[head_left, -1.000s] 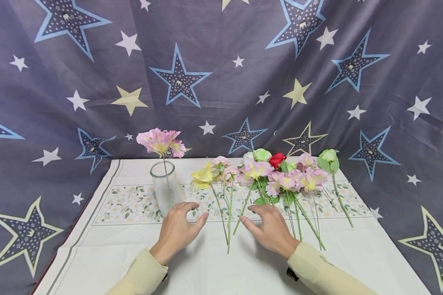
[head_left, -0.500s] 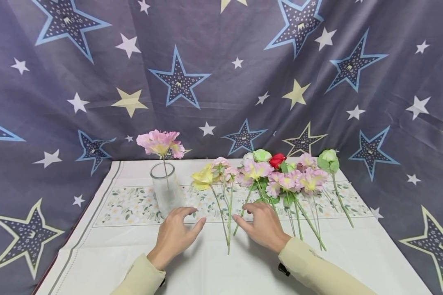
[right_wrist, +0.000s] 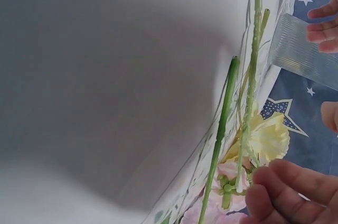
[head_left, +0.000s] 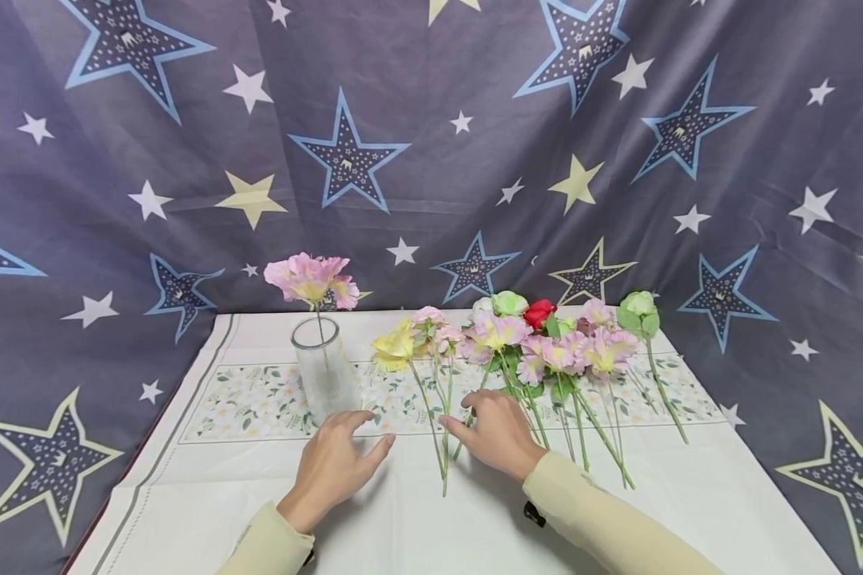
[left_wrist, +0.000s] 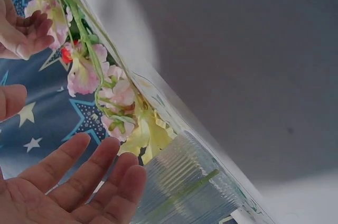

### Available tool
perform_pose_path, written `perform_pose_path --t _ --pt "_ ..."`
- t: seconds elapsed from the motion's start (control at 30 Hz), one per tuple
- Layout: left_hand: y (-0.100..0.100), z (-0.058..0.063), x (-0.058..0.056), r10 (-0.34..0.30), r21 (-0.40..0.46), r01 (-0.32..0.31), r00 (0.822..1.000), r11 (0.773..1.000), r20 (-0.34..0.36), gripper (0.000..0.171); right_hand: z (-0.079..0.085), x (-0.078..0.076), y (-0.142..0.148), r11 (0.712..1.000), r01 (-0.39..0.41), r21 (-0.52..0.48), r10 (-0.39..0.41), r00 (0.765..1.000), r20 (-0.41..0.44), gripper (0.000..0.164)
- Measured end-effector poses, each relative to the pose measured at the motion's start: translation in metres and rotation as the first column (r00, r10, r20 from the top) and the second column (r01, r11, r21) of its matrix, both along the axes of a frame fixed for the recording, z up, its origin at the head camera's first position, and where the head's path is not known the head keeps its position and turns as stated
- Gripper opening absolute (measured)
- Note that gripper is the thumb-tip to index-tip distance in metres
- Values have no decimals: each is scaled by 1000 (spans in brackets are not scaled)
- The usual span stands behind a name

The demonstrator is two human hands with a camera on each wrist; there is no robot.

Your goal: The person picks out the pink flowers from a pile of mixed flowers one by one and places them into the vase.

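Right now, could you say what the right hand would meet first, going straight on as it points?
Probably the thin green stem bearing pale-pink flowers, which the right hand overlaps in the head view; depth is unclear.

1. I count two grips: the person's left hand [head_left: 333, 463] and right hand [head_left: 499, 433].
2. I see one clear vase [head_left: 327, 375], holding one ruffled bloom [head_left: 308, 278].
3. Lying flat, I count one yellow bloom [head_left: 395, 345] and one red bloom [head_left: 539, 312].
4. I make out at least two pale green blooms [head_left: 511, 302].
5. I get at least two small pink blooms [head_left: 449, 338].
6. I find at least three large pink-and-yellow blooms [head_left: 610, 350]; overlap keeps me from an exact total.
7. I count two sleeves [head_left: 611, 519], one worktop [head_left: 417, 543] and one starred backdrop [head_left: 431, 96].
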State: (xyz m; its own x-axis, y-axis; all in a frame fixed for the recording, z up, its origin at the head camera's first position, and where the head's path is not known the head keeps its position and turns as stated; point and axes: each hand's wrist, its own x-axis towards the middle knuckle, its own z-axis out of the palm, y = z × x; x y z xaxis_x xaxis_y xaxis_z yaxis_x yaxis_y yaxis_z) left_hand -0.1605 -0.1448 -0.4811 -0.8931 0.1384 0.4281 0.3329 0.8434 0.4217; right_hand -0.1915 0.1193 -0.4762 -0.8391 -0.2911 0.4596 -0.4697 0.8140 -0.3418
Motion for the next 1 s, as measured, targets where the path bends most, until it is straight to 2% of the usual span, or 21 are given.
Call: perform_pose_path --t 0.1,0.23,0.4,0.53,0.8,1.0 --pt "-2 -1 0 5 -11 -5 1000 1000 5 48 1 -2 -4 999 15 32 -16 999 29 43" --pt "-4 -2 1 16 -13 -16 1000 1000 23 51 2 -7 -9 998 28 50 -34 991 127 45" --pt "-5 -1 1 21 -16 -21 999 1000 29 51 0 -12 -15 998 27 56 -39 971 237 38" --pt "-4 -1 1 21 -14 -21 999 1000 24 51 -2 -11 -20 997 33 72 -54 948 313 44" --pt "-3 -2 0 19 -14 -19 999 1000 28 50 -11 -9 -28 995 50 83 -79 912 403 50" --pt "-2 -3 -2 9 -9 -8 1000 1000 22 49 -13 -6 -31 993 76 96 -110 895 432 44"
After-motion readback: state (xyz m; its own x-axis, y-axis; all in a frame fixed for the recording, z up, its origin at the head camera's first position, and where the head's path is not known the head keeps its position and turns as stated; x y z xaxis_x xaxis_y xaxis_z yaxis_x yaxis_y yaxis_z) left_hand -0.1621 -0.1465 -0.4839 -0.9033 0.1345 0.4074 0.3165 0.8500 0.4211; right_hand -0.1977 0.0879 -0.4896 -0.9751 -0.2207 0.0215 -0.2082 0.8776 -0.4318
